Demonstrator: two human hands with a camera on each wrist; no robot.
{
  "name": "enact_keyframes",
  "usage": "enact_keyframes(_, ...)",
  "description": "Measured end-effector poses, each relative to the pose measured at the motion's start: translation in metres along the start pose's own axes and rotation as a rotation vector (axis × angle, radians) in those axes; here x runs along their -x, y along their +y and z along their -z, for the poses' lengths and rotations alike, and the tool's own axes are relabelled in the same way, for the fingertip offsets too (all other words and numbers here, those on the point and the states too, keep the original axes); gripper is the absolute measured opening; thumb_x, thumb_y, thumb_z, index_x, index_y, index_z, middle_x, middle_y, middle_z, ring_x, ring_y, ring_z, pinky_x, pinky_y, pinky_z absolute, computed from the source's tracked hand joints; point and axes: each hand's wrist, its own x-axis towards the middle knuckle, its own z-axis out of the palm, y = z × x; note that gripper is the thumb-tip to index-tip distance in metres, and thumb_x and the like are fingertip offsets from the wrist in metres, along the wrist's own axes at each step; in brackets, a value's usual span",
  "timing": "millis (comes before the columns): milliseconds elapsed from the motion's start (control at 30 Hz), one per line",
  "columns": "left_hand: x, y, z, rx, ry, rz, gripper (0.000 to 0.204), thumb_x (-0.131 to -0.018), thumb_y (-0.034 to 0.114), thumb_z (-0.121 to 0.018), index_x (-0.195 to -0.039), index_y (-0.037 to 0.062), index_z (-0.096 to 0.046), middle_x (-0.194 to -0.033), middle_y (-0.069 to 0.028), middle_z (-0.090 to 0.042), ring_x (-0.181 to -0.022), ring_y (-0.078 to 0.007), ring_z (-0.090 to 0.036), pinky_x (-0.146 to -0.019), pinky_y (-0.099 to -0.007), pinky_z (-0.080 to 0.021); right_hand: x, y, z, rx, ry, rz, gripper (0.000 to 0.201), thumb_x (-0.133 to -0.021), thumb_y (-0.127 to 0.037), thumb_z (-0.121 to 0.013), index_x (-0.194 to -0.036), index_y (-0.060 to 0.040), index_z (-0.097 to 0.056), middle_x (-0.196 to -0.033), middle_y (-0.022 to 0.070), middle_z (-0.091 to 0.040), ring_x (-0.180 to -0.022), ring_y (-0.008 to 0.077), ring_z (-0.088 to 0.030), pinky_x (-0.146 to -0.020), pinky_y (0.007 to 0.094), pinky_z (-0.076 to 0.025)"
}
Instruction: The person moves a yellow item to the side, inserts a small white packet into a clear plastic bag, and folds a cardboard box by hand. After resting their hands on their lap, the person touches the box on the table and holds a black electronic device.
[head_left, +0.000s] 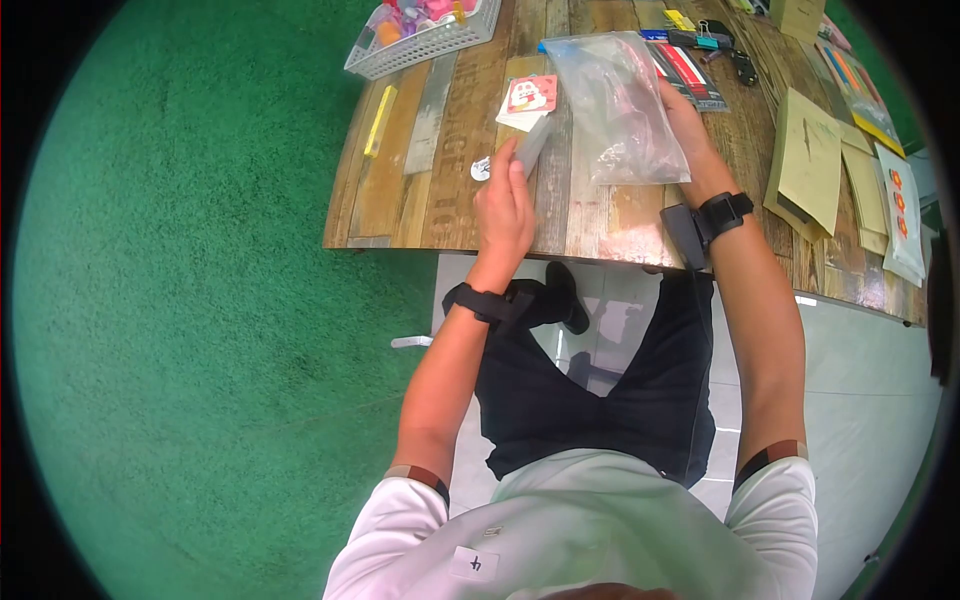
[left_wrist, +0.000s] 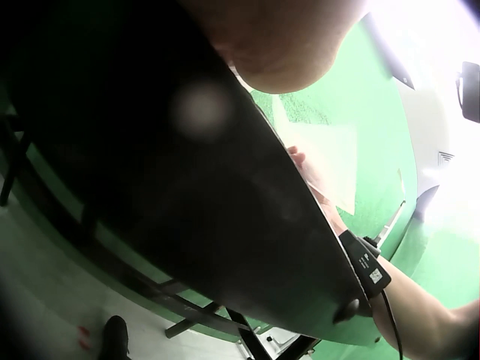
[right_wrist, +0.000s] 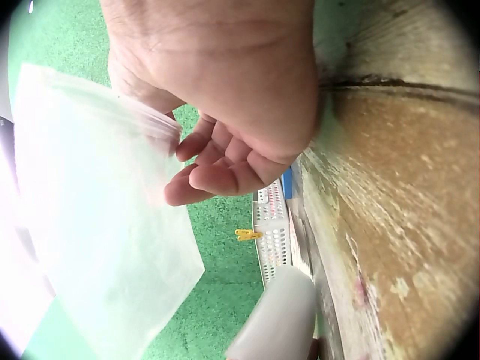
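My right hand (head_left: 684,125) pinches the edge of a clear plastic bag (head_left: 630,120), which hangs tilted over the table. In the right wrist view the thumb is behind the bag (right_wrist: 90,195) and the right fingers (right_wrist: 217,176) curl near its edge. My left hand (head_left: 505,205) grips a whitish-grey card (head_left: 533,147) between thumb and fingers, low over the table. That card (right_wrist: 277,315) looks bowed from the right wrist. Just beyond it lie white cards topped by a pink cartoon card (head_left: 531,94). A round white sticker (head_left: 481,169) sits beside the left fingers.
A white perforated basket (head_left: 430,45) with colourful items stands at the far left of the wooden table (head_left: 440,215). Near it is a yellow strip (head_left: 380,121). Stationery and a red-striped packet (head_left: 690,75) lie behind the bag. Kraft paper bags (head_left: 806,160) are at right.
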Motion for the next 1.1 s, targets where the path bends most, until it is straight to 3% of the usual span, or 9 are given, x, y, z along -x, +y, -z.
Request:
enact_keyframes(167, -0.002, -0.007, -0.005, 0.177, 0.077, 0.018, 0.034, -0.104, 0.013, -0.044, -0.134, -0.0005, -0.051, -0.096, -0.0197, -0.071, -0.089, -0.024, -0.07, -0.079, -0.0353, -0.052, 0.003, 0.0, -0.009, 0.05, 0.079, -0.001, 0.033, -0.1, -0.027, -0.054, -0.121, -0.0034, -0.062, -0.106, 0.0067, -0.068, -0.09, 0.0158, -0.067, -0.079, 0.031, -0.057)
enact_keyframes(400, -0.001, -0.003, -0.004, 0.187, 0.011, 0.082, 0.04, -0.098, 0.013, -0.059, -0.134, -0.0007, -0.051, -0.101, -0.0169, -0.07, -0.094, -0.0204, -0.069, -0.083, -0.0335, -0.052, 0.004, 0.001, -0.01, 0.091, 0.117, 0.012, 0.031, -0.099, -0.027, -0.055, -0.12, -0.0036, -0.062, -0.104, 0.0061, -0.068, -0.088, 0.0154, -0.066, -0.077, 0.0305, -0.056)
enact_keyframes(600, -0.002, -0.005, -0.007, 0.068, -0.021, -0.068, 0.047, -0.089, 0.015, -0.071, -0.131, 0.0013, -0.056, -0.102, -0.0172, -0.07, -0.095, -0.0251, -0.069, -0.084, -0.0346, -0.053, 0.005, 0.0, -0.014, 0.057, 0.085, 0.016, 0.031, -0.099, -0.027, -0.056, -0.119, -0.0031, -0.063, -0.104, 0.0061, -0.068, -0.088, 0.0153, -0.066, -0.078, 0.0297, -0.056)
enact_keyframes(667, -0.001, -0.004, -0.007, -0.004, -0.042, -0.101, 0.055, -0.086, 0.016, -0.074, -0.134, -0.0004, -0.053, -0.111, -0.0191, -0.069, -0.103, -0.0297, -0.068, -0.088, -0.0371, -0.053, 0.008, 0.0, -0.021, 0.108, 0.138, 0.032, 0.028, -0.099, -0.026, -0.055, -0.112, -0.0036, -0.066, -0.098, 0.0032, -0.069, -0.083, 0.0104, -0.064, -0.074, 0.0258, -0.053)
enact_keyframes(700, -0.001, -0.003, -0.007, -0.006, -0.041, -0.1, 0.055, -0.086, 0.016, -0.074, -0.134, -0.0004, -0.053, -0.111, -0.0191, -0.069, -0.103, -0.0297, -0.068, -0.088, -0.0371, -0.053, 0.006, 0.001, -0.019, 0.108, 0.136, 0.03, 0.028, -0.099, -0.026, -0.055, -0.112, -0.0036, -0.066, -0.098, 0.0032, -0.069, -0.083, 0.0104, -0.064, -0.074, 0.0258, -0.053)
enact_keyframes(767, -0.001, 0.005, -0.006, 0.012, -0.023, -0.142, 0.058, -0.084, 0.016, -0.073, -0.135, 0.0008, -0.051, -0.128, -0.0235, -0.059, -0.114, -0.0392, -0.059, -0.094, -0.0438, -0.048, 0.004, 0.001, -0.014, 0.107, 0.098, 0.018, 0.033, -0.099, -0.028, -0.055, -0.12, -0.0031, -0.063, -0.106, 0.0064, -0.069, -0.089, 0.015, -0.067, -0.079, 0.0296, -0.056)
enact_keyframes(900, -0.001, 0.021, 0.001, 0.014, -0.101, -0.25, 0.064, -0.084, 0.017, -0.074, -0.138, -0.003, -0.047, -0.138, -0.0228, -0.054, -0.127, -0.0369, -0.054, -0.105, -0.0438, -0.044, 0.003, 0.001, -0.009, 0.116, 0.11, -0.007, 0.033, -0.099, -0.027, -0.055, -0.12, -0.0034, -0.063, -0.106, 0.0062, -0.069, -0.09, 0.0145, -0.067, -0.079, 0.0296, -0.056)
enact_keyframes(967, -0.003, 0.023, 0.003, -0.074, -0.214, -0.447, 0.059, -0.086, 0.016, -0.071, -0.138, -0.0011, -0.049, -0.139, -0.0216, -0.053, -0.131, -0.0393, -0.048, -0.108, -0.0448, -0.04, 0.001, 0.001, -0.009, 0.09, 0.08, 0.004, 0.033, -0.1, -0.027, -0.054, -0.121, -0.0035, -0.063, -0.105, 0.0059, -0.069, -0.089, 0.0143, -0.067, -0.078, 0.0292, -0.056)
enact_keyframes(1100, -0.004, 0.018, 0.002, -0.151, -0.291, -0.51, 0.054, -0.088, 0.014, -0.067, -0.137, 0.0, -0.05, -0.137, -0.0197, -0.054, -0.134, -0.0402, -0.045, -0.108, -0.0454, -0.04, 0.007, 0.001, -0.019, 0.091, 0.138, 0.026, 0.028, -0.098, -0.027, -0.056, -0.11, -0.0037, -0.067, -0.095, 0.0034, -0.069, -0.08, 0.0113, -0.065, -0.071, 0.0261, -0.053)
